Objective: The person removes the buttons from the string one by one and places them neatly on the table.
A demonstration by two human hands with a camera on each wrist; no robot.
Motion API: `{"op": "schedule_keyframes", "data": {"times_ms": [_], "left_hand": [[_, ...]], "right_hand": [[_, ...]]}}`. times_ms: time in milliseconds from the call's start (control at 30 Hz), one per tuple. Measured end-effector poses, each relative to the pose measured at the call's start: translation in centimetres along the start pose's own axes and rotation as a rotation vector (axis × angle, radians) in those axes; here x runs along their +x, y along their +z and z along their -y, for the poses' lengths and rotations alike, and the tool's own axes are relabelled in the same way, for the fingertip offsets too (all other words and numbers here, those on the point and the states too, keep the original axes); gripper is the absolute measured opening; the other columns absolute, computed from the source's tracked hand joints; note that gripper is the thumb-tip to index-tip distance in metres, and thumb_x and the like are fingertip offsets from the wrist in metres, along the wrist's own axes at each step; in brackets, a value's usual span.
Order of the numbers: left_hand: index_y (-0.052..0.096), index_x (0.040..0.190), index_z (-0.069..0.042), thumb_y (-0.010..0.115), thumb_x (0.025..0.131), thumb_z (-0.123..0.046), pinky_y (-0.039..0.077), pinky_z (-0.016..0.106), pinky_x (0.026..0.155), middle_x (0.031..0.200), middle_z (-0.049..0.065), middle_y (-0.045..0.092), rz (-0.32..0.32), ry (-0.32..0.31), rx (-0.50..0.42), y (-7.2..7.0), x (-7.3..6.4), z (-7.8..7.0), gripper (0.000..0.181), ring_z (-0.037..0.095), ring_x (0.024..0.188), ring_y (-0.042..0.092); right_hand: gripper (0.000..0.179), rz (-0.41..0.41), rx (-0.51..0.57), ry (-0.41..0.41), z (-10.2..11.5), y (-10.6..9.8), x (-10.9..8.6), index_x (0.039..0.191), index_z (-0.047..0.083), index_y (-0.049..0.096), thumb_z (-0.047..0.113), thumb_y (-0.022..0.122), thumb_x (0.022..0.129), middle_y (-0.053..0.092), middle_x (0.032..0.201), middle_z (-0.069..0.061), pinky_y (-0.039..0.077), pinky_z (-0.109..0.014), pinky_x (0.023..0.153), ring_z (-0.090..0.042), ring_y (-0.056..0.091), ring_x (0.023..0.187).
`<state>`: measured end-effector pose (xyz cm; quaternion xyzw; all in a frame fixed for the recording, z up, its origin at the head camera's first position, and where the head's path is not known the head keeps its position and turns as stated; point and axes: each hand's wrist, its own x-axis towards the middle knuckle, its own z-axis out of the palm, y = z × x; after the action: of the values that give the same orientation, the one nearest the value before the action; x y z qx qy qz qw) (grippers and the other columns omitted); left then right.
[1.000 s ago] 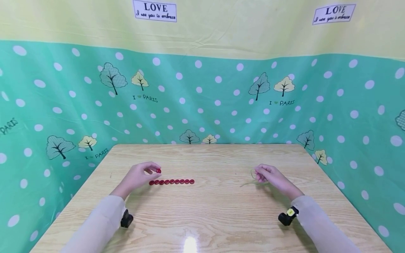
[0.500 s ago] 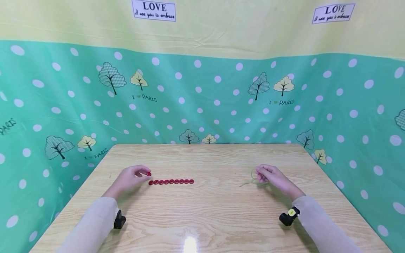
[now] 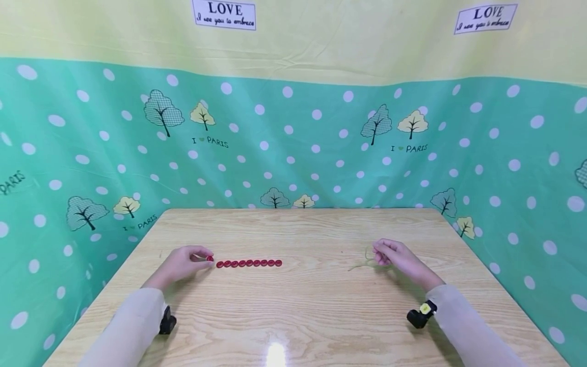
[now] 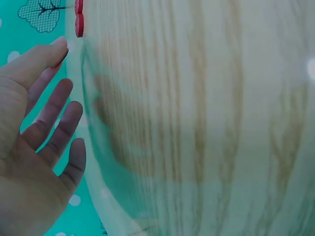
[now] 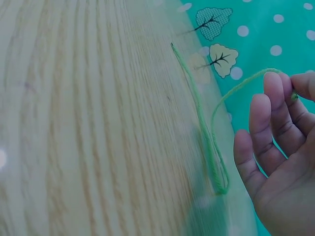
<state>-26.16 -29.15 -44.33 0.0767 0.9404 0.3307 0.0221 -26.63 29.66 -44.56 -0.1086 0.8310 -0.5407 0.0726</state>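
Between thumb and index finger, my left hand (image 3: 181, 264) pinches a small round red button (image 3: 209, 258), held low at the left end of a row of red buttons (image 3: 249, 263). In the left wrist view the pinched button is almost hidden by the thumb, and the row's end buttons (image 4: 79, 22) lie just beyond the fingertips. Over on the right, my right hand (image 3: 396, 259) pinches one end of a thin green string (image 5: 197, 103). From there the string droops in a loop, and its other part lies on the table.
Both hands are over a light wood-grain table (image 3: 312, 316). A green dotted curtain (image 3: 293, 137) hangs behind its far edge and along both sides. Black wrist cameras (image 3: 167, 321) hang under both sleeves.
My left hand has moved left and then down with the red button, from above the row to beside its left end. The right hand and string have barely moved.
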Motion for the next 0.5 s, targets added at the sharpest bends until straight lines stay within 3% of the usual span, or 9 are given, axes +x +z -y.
{"op": "schedule_keyframes", "data": {"times_ms": [233, 500], "left_hand": [[0.075, 0.111, -0.015, 0.08, 0.086, -0.034, 0.048, 0.039, 0.08, 0.113, 0.005, 0.068, 0.021, 0.028, 0.043, 0.3, -0.1, 0.3, 0.032, 0.02, 0.091, 0.058], [0.077, 0.107, -0.016, 0.08, 0.087, -0.028, 0.046, 0.047, 0.085, 0.11, 0.005, 0.067, 0.028, 0.035, 0.062, 0.8, 0.0, 0.3, 0.024, 0.023, 0.095, 0.055]], "right_hand": [[0.044, -0.008, -0.003, -0.009, 0.5, -0.5, -0.3, 0.106, -0.011, 0.057, 0.032, 0.047, 0.108, 0.061, 0.092, -0.016, 0.055, -0.036, 0.08, -0.027, 0.061, 0.085], [0.045, -0.021, -0.022, 0.002, 0.3, -1.6, -0.8, 0.108, -0.01, 0.057, 0.034, 0.047, 0.108, 0.06, 0.094, -0.017, 0.054, -0.037, 0.082, -0.031, 0.061, 0.088]]}}
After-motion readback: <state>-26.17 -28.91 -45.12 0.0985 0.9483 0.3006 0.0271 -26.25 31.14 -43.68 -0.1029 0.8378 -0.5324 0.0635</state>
